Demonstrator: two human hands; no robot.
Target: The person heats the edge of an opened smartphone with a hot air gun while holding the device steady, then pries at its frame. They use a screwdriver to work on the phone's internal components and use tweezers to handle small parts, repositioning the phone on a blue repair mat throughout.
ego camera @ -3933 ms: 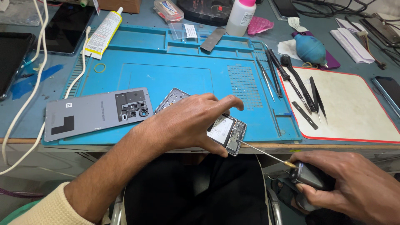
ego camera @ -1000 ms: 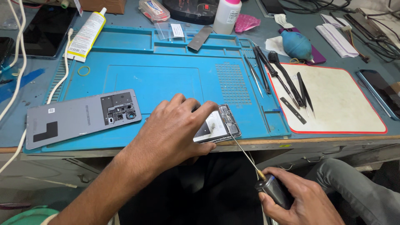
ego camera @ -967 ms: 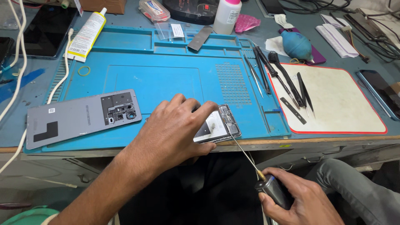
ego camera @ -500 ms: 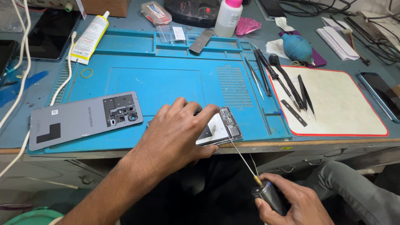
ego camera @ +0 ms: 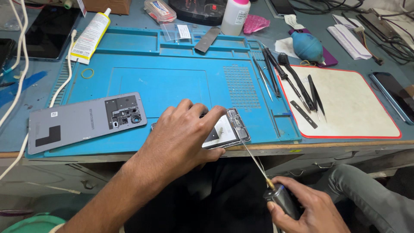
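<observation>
The left hand [ego camera: 183, 138] lies spread over an opened phone [ego camera: 226, 131] at the near edge of the blue work mat [ego camera: 159, 84], fingers pressing it down. The right hand [ego camera: 308, 209], below the bench edge, is clenched around the handle of a thin screwdriver [ego camera: 258, 166], whose tip appears to reach the phone's near right corner, though the contact is too small to confirm. A grey back cover [ego camera: 84, 121] lies left of the phone, apart from it.

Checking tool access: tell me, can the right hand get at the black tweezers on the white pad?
Probably yes: the right hand holds a screwdriver, but nothing lies between it and the black tweezers on the white pad.
</observation>
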